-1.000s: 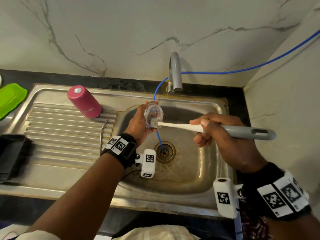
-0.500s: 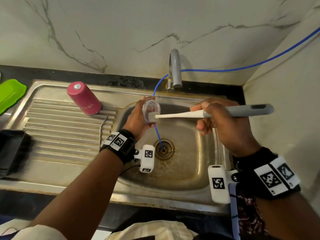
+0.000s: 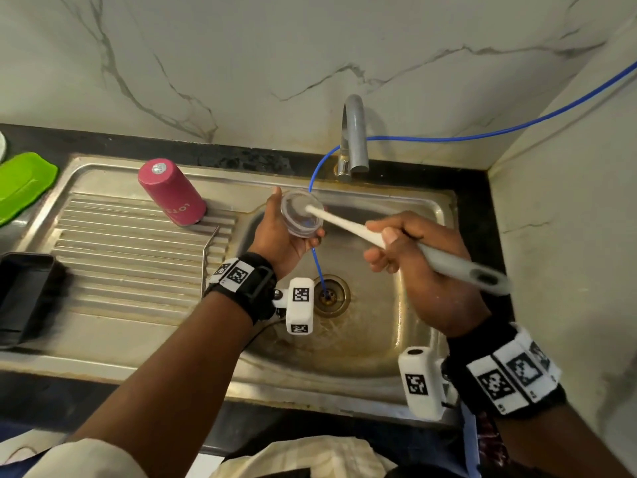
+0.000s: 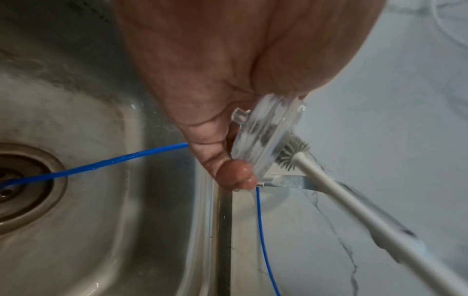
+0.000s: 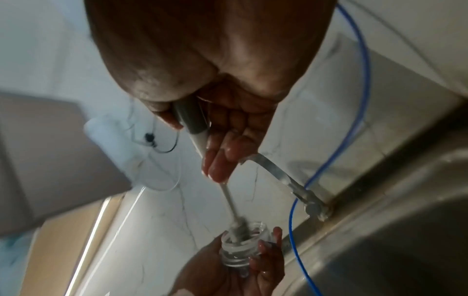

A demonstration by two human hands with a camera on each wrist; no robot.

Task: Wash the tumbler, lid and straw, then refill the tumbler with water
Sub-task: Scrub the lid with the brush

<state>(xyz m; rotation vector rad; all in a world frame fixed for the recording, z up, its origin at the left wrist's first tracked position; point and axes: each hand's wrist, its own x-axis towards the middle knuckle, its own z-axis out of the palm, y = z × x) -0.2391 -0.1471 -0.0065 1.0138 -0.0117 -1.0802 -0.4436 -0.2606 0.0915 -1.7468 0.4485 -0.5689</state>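
Left hand [image 3: 279, 232] grips the clear lid [image 3: 302, 212] by its rim, fingers and thumb curled round the edge, held above the sink basin [image 3: 362, 339] just left of frame centre. In the left wrist view the lid [image 4: 266, 130] is seen edge-on with a fingertip [image 4: 235, 174] pressed at its lower rim.

Right hand [image 3: 410, 260] is closed on the grey handle of the brush [image 3: 348, 226], centre right. White shaft runs up-left; the bristle head sits inside the lid, touching its inner face. The right wrist view shows the brush [image 5: 228, 192] head down in the lid [image 5: 243, 246], blurred.

Pink tumbler [image 3: 172, 193] stands upside down on the ribbed drainboard [image 3: 120, 263], upper left of the basin, well apart from both hands. A thin metal straw [image 3: 206, 257] lies along the drainboard's right edge, beside the left wrist.

Tap [image 3: 353, 132] at upper centre, behind the basin. Blue hose [image 3: 499, 131] comes in from upper right, passes the tap, drops behind the lid and ends in the drain [image 3: 327, 295]. Cannot tell if water is flowing.

Green dish [image 3: 24, 184] far left on the surface, black tray [image 3: 24, 298] below it at the left edge.
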